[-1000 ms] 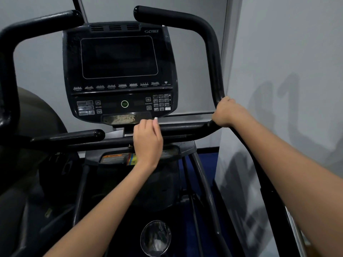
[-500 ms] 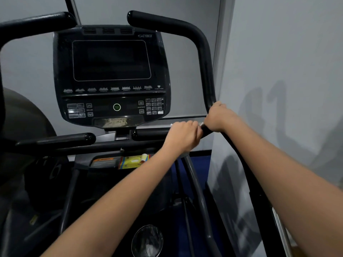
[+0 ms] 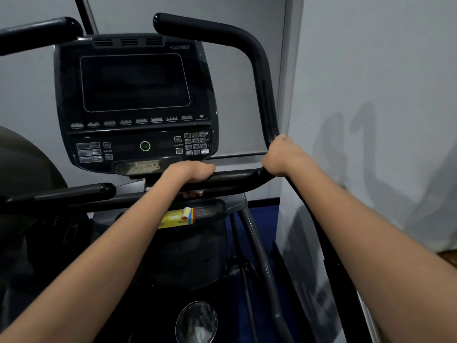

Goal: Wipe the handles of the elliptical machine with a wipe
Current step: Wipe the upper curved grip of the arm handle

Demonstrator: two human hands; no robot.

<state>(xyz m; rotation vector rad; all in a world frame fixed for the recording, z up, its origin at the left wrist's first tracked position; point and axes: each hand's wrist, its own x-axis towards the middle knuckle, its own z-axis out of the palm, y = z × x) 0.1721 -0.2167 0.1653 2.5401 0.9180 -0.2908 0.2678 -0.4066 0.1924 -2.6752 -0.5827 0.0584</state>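
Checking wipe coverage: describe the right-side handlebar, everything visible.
The right handlebar is a black tube, matte and rubbery looking with a slight sheen. From a rounded end near the console top it runs right, bends down, then turns left into a short horizontal grip below the console. The right hand grips the lower bend; the left hand wraps the horizontal section, a white bit showing under its fingers.

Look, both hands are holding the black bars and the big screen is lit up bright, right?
Not quite. The head view shows the left hand gripping the low black bar and the right hand gripping the bend of the tall bar, but the big screen is dark. Only a small green ring glows below it.
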